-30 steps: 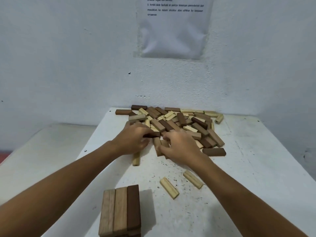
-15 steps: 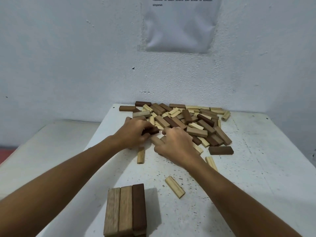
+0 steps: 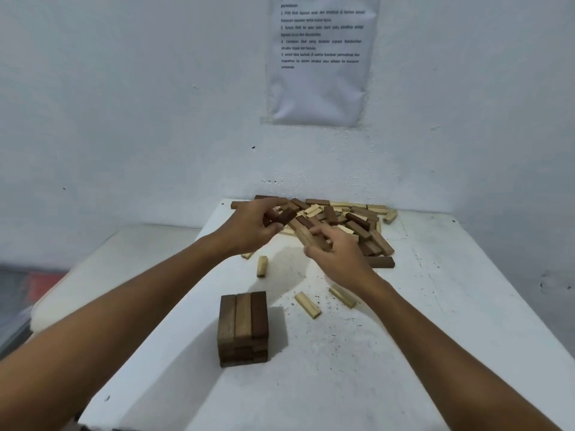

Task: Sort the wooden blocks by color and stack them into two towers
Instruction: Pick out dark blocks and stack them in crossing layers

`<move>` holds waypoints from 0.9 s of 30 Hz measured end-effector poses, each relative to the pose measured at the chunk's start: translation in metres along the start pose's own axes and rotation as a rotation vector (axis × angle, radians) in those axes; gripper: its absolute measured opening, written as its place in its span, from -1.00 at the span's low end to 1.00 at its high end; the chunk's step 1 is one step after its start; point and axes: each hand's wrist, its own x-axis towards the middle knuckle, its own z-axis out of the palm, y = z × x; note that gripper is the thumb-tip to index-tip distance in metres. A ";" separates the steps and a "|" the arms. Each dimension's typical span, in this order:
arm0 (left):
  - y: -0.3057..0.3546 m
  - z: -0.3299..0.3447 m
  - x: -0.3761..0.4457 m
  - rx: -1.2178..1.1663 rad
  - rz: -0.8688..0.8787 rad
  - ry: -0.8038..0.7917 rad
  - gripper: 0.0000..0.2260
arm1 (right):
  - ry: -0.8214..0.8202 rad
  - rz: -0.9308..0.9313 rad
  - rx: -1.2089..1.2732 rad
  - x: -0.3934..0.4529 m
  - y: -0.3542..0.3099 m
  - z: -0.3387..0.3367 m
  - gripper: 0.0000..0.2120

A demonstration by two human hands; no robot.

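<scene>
Both hands hold brown blocks above the bench, left hand gripping dark ones, right hand a lighter pair, while the brown tower stands nearer, below the left.

Single head-worn view, looking forward and down, close over table

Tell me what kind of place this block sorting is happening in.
Probably a plain room set up for a recorded task, not a home: a bare white wall, a printed instruction sheet taped to it, and a scuffed white table holding only wooden blocks.
</scene>
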 end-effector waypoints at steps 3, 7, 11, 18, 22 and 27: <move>0.037 0.000 -0.018 -0.036 0.022 -0.025 -0.56 | -0.004 0.046 0.012 -0.028 0.003 -0.017 -0.74; 0.079 0.016 -0.046 -0.036 0.053 -0.034 -0.59 | 0.083 0.135 -0.005 -0.071 0.012 -0.036 -0.86; 0.098 0.053 -0.071 -0.048 0.012 -0.117 -0.59 | 0.134 0.268 -0.018 -0.109 0.025 -0.049 -0.84; 0.095 0.107 -0.110 -0.051 -0.184 -0.223 -0.55 | 0.120 0.432 -0.337 -0.155 0.031 -0.040 -0.71; 0.086 0.121 -0.130 -0.046 -0.255 -0.214 -0.53 | 0.065 0.422 -0.485 -0.171 0.023 -0.029 -0.76; 0.080 0.121 -0.140 -0.019 -0.269 -0.185 -0.50 | -0.011 0.276 -0.632 -0.182 0.011 -0.018 -0.78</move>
